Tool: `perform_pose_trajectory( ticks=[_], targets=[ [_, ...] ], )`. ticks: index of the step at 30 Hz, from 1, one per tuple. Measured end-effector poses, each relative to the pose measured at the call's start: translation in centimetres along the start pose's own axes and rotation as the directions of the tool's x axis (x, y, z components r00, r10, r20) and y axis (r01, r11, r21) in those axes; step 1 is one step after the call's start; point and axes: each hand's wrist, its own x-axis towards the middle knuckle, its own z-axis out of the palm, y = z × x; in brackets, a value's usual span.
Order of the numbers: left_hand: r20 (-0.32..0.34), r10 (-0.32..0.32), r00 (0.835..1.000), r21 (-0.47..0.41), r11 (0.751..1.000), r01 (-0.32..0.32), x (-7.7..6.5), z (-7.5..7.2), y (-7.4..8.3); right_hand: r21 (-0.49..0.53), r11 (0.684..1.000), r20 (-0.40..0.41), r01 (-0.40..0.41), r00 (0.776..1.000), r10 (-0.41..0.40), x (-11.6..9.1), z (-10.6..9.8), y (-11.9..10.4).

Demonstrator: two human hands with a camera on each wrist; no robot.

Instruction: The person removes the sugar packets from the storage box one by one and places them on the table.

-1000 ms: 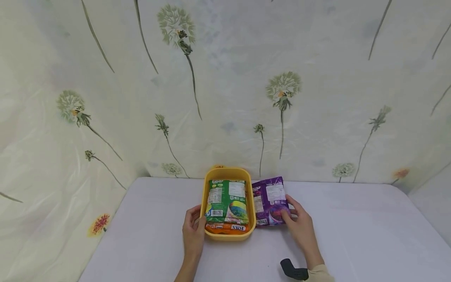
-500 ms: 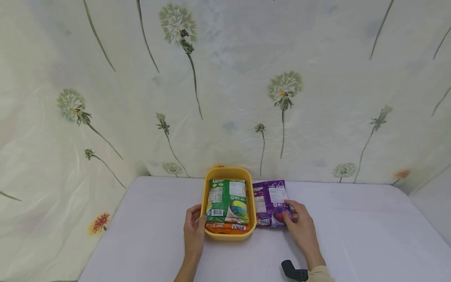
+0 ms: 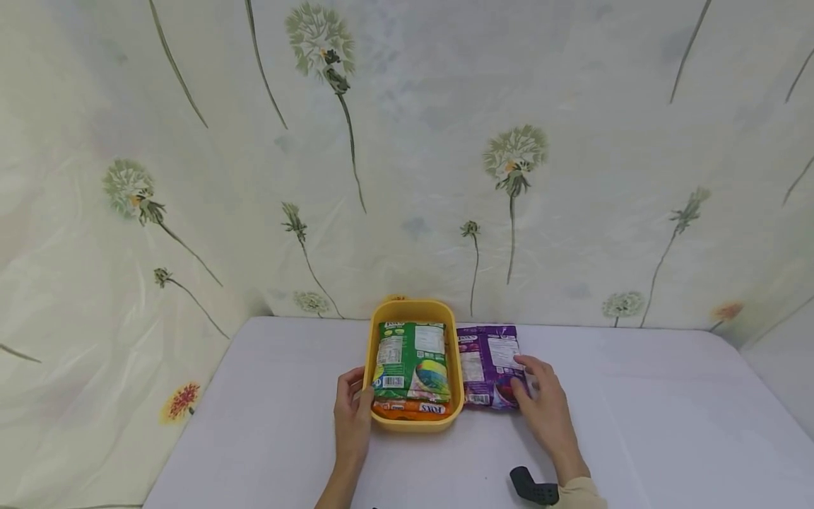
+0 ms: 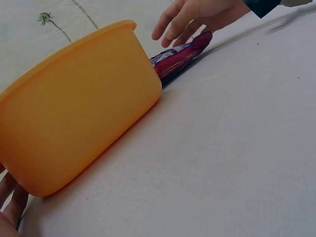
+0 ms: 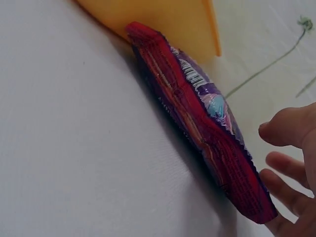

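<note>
A yellow plastic basket (image 3: 414, 425) stands near the back of the table. Inside it lie a green candy packet (image 3: 407, 357) and, partly covered, an orange packet (image 3: 407, 410). My left hand (image 3: 352, 417) rests against the basket's left outer side, its fingers (image 4: 15, 197) at the wall in the left wrist view. Flat on the table just right of the basket lies a purple candy packet (image 3: 486, 364). Beside its right edge is my right hand (image 3: 543, 406), thumb and fingers (image 5: 286, 170) spread; the right wrist view shows the thumb apart from the packet.
White cloth covers the table (image 3: 636, 410). Behind it hangs a curtain (image 3: 413, 177) with dandelion prints, close to the basket's far end. A black angled piece (image 3: 533, 486) sits by the right wrist.
The purple packet was tilted in my right hand's pinch; it has turned straighter and settled flat on the table. My right fingers have loosened from it. The left hand stays at the basket.
</note>
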Motion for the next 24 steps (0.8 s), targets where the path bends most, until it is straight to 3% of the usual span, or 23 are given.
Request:
perform_pose_trajectory(
  ticks=[6, 12, 19, 24],
  targets=[
    [0.005, 0.008, 1.0, 0.008, 1.0, -0.008, 0.0, 0.1, 0.1, 0.129, 0.991, -0.001, -0.022, 1.0, 0.022, 0.3, -0.6, -0.3],
    [-0.007, -0.006, 1.0, 0.002, 1.0, 0.006, 0.0, -0.3, 0.0, 0.328, 0.944, 0.055, -0.035, 0.998, 0.018, 0.2, -0.8, -0.3],
    [0.007, -0.011, 1.0, 0.004, 1.0, 0.011, 0.1, -0.2, -0.1, 0.389, 0.92, 0.069, -0.033, 0.998, 0.007, 0.2, -1.2, -0.6],
    [0.008, -0.007, 1.0, 0.002, 1.0, 0.007, 0.1, 0.0, -0.2, 0.469, 0.882, 0.099, -0.048, 0.995, 0.002, 0.3, -1.4, -0.8]
  ],
)
